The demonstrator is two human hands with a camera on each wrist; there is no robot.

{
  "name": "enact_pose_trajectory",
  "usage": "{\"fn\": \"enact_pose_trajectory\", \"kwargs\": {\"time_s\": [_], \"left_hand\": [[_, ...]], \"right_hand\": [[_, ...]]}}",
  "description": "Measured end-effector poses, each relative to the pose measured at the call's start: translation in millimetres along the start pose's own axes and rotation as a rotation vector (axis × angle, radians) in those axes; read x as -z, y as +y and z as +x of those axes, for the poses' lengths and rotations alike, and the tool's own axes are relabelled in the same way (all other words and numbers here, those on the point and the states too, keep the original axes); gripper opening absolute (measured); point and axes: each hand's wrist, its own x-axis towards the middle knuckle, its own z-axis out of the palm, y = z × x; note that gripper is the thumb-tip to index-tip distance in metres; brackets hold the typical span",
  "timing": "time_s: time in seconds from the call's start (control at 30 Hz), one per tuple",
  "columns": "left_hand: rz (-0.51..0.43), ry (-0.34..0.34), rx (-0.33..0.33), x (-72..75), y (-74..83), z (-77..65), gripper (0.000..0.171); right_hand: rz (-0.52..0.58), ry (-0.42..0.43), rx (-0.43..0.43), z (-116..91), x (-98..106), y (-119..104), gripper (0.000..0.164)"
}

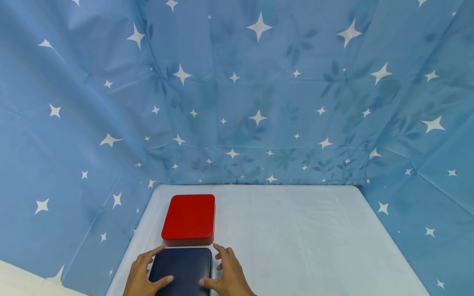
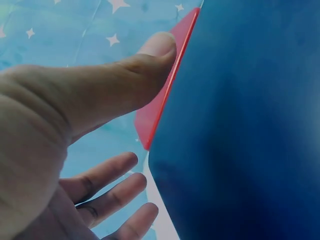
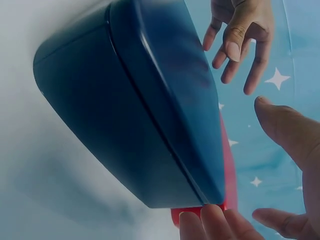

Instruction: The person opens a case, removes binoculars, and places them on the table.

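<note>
A dark navy box (image 1: 180,265) with rounded corners, seemingly a lidded tin, lies at the front left of the white table. My left hand (image 1: 142,274) is at its left side with the fingers spread. In the left wrist view, the fingers (image 2: 117,197) stand apart from the navy lid (image 2: 240,120). On the right side, my right hand (image 1: 230,274) curves loosely beside the box, thumb over the top. The right wrist view shows a seam around the box (image 3: 110,115); right fingertips (image 3: 212,215) are by its corner, contact unclear.
Just behind the navy box sits a red rounded box (image 1: 189,218). The white tabletop (image 1: 303,238) extends to the right. Blue curtains (image 1: 237,98) with white stars rise at the back and both sides.
</note>
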Motion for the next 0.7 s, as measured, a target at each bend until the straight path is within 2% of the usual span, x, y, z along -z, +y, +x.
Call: {"fn": "enact_pose_trajectory", "kwargs": {"time_s": [0.23, 0.53, 0.7], "left_hand": [[-0.047, -0.03, 0.08, -1.7, -8.5, -7.1, 0.105], [-0.062, -0.049, 0.12, -6.7, -20.8, -6.4, 0.106], [-0.042, -0.052, 0.154, -9.0, -24.8, -7.6, 0.108]], "right_hand": [[0.033, -0.046, -0.071, -1, -8, 3, 0.098], [0.052, -0.067, -0.044, 0, -13, 6, 0.093], [0.056, -0.06, -0.071, 0, -16, 6, 0.092]]}}
